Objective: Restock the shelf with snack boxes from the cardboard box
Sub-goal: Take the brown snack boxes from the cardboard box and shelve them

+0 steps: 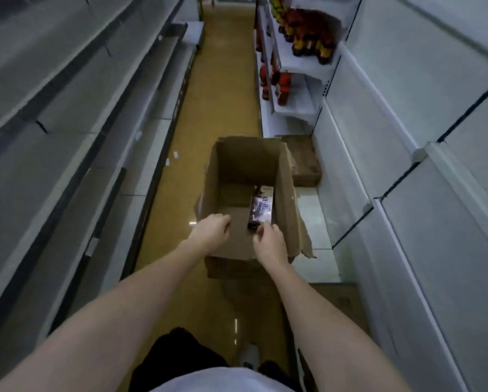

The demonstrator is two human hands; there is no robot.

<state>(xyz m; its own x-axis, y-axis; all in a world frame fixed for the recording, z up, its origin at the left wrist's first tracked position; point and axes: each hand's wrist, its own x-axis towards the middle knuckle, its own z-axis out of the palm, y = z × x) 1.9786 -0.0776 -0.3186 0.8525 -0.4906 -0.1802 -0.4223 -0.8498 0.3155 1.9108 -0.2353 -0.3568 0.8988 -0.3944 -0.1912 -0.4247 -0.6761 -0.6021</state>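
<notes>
An open cardboard box [231, 171] stands on the aisle floor ahead of me, its flaps torn. Inside, against its right wall, lies a dark snack box [261, 207] with a glossy printed face. My left hand [210, 232] hovers over the box's near left part with curled fingers and holds nothing that I can see. My right hand [269, 243] reaches in at the near right, its fingertips at the near end of the snack box; whether it grips the box I cannot tell. White empty shelves [392, 193] run along the right.
Grey empty shelves [67, 123] line the left side. Farther along on the right, shelves hold red and yellow bottles [308, 38]. A flattened brown carton [305, 162] lies on the bottom right shelf beside the box. The yellow floor [223, 80] runs on down the aisle.
</notes>
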